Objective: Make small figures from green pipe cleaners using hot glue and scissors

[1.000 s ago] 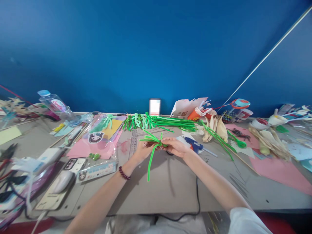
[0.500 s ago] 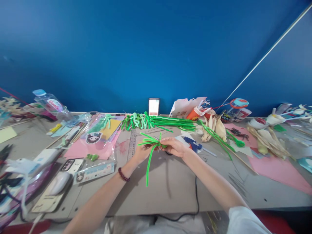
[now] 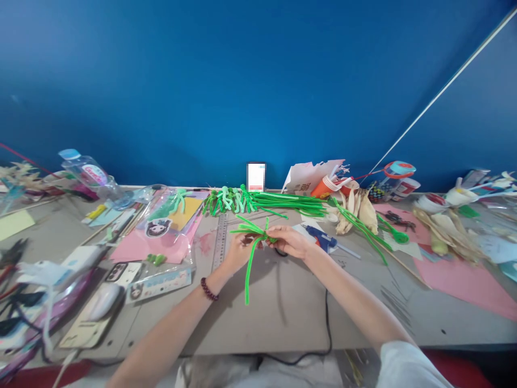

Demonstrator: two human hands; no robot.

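A bundle of bright green pipe cleaners (image 3: 250, 264) is held between my two hands above the middle of the table. Several of its stems fan out to the left and one long stem hangs down. My left hand (image 3: 241, 249), with a dark red bead bracelet on its wrist, is closed round the bundle from the left. From the right, the fingers of my right hand (image 3: 286, 240) pinch it near its centre. Behind them lies a row of twisted green pieces (image 3: 229, 199) beside a pile of long green stems (image 3: 297, 203).
A blue glue gun (image 3: 321, 237) lies right of my hands. To the left are a steel ruler (image 3: 220, 240), a clear bag over coloured paper and a white mouse (image 3: 104, 300). Red cups (image 3: 323, 187) and dried husks (image 3: 359, 211) are behind right. A black cable crosses the front edge.
The whole view has shifted slightly. My hands still hold the green bundle, and the fingers of my left hand have changed position a little.
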